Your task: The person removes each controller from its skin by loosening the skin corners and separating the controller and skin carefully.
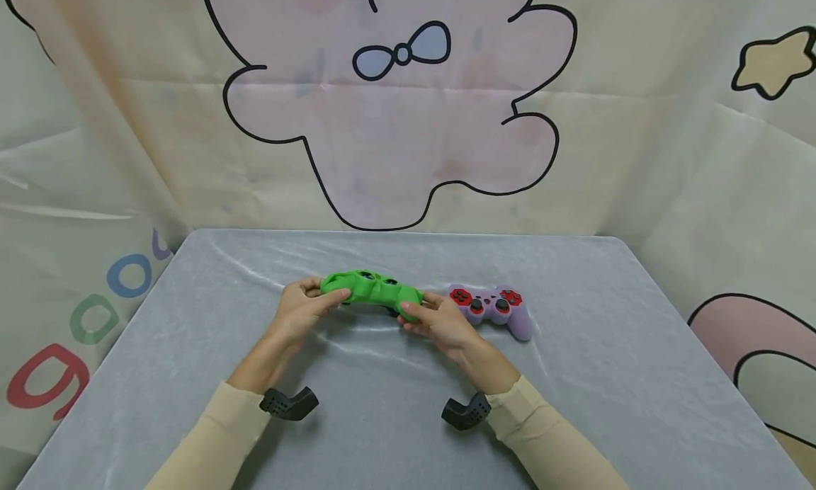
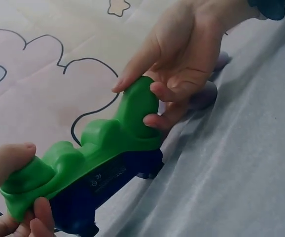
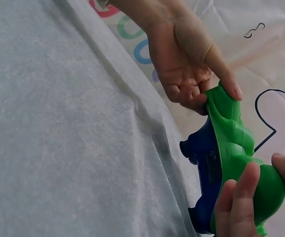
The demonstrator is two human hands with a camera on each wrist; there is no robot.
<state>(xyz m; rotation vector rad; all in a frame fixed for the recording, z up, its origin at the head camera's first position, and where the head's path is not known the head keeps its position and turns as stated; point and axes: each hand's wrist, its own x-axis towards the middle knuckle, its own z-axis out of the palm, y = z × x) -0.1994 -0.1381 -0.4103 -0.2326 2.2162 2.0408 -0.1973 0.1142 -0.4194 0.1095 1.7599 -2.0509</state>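
A blue game controller is partly covered by a bright green soft sleeve. Its blue back, with a printed label, shows in both wrist views. My left hand holds the left grip end, thumb on the near face and fingers curled behind. At the other grip end, my right hand pinches the sleeve between thumb and fingers. Both hands hold the controller raised over the table, its underside turned partly towards the wrist cameras. The face of the controller is mostly hidden by the sleeve.
A purple game controller with red and black button areas lies on the table just right of my right hand. Grey cloth covers the table. Behind it hangs a printed curtain, and more printed fabric hangs at both sides.
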